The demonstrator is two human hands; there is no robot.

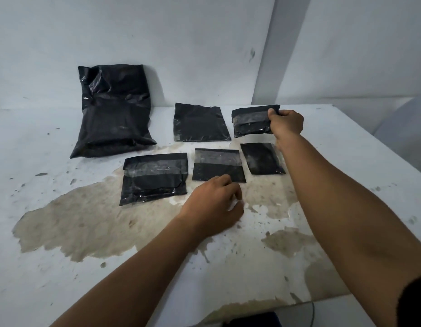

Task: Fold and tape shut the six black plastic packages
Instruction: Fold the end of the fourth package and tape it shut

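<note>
Both bare forearms stretch forward from the lower edge of the view, the right one entering from the lower right corner and angling up and inward, the left one rising from the lower left. The right hand is raised at arm's length, knuckles up, its fingers curled in a grip with the thumb pinching from the near side. The left hand sits lower and closer in, palm down, wrist straight, fingers loosely bent and slightly spread, the fingertips pointing away from the body. A dark sleeve edge shows at the right upper arm.
</note>
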